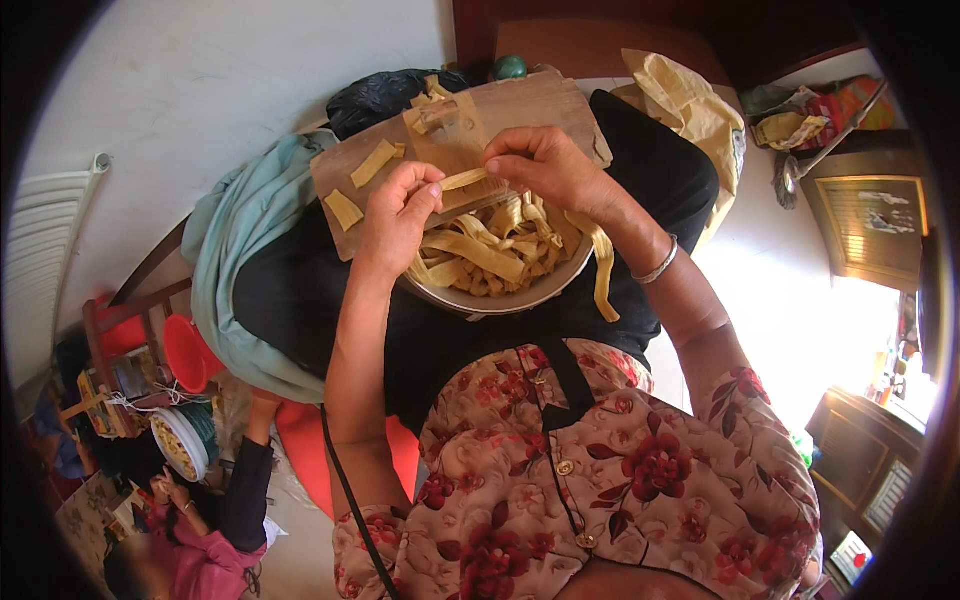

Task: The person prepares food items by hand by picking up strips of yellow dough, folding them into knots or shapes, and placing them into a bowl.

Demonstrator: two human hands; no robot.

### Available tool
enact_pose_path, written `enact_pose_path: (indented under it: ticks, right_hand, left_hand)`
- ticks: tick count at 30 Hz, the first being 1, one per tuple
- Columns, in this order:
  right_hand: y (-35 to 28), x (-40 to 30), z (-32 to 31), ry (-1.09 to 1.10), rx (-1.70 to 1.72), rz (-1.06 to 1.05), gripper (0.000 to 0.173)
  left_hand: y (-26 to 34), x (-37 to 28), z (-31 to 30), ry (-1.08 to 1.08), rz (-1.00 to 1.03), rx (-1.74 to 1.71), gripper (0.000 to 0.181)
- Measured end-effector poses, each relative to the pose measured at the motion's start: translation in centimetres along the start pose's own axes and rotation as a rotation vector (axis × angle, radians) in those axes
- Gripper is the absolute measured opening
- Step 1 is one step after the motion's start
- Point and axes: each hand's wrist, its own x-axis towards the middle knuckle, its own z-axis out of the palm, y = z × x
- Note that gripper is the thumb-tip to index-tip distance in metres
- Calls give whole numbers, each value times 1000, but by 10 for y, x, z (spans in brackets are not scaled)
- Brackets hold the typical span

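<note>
Between my left hand (405, 206) and my right hand (547, 165) a short yellowish strip (463, 180) is stretched, pinched by the fingertips of both. Beneath it lies a worn wooden board (525, 109) across the lap, with a few cut strip pieces (375, 163) and a tan, partly see-through sheet or tool (450, 142) on it; its kind is unclear. Just below my hands, a round bowl (495, 306) holds folded and knotted yellow strips (480, 251). One long strip (602, 277) hangs over the bowl's right side.
A black plastic bag (390, 97) and a green ball-like object (509, 67) are behind the board. A paper sack (690, 112) stands at the right. Pale green cloth (232, 247) drapes at the left. Lower left, another person (210, 555) sits near a white tub (180, 446) of yellow pieces.
</note>
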Motion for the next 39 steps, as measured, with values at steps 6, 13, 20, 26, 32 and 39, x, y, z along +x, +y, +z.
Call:
enact_pose_path:
  ticks: [6,13,20,26,32,39]
  right_hand:
    - [12,16,6,72,-149,-53,11]
    - [30,10,-1,198,-430,-156,13]
    - [-2,-26,39,406,-686,-639,13]
    - [11,-29,36,351,-592,-355,17]
    - [23,-50,2,-42,-780,-450,23]
    - [-47,-110,41,-256,527,205,21]
  left_hand:
    - [-11,17,-4,57,-33,-20,5]
    - [-17,18,-5,353,64,734,7]
    - [-2,-18,48,165,-79,-63,4]
    - [7,-44,65,-257,-350,-819,26]
    - [22,-53,41,-185,-51,89,22]
    - [32,-58,50,-52,5,-161,30]
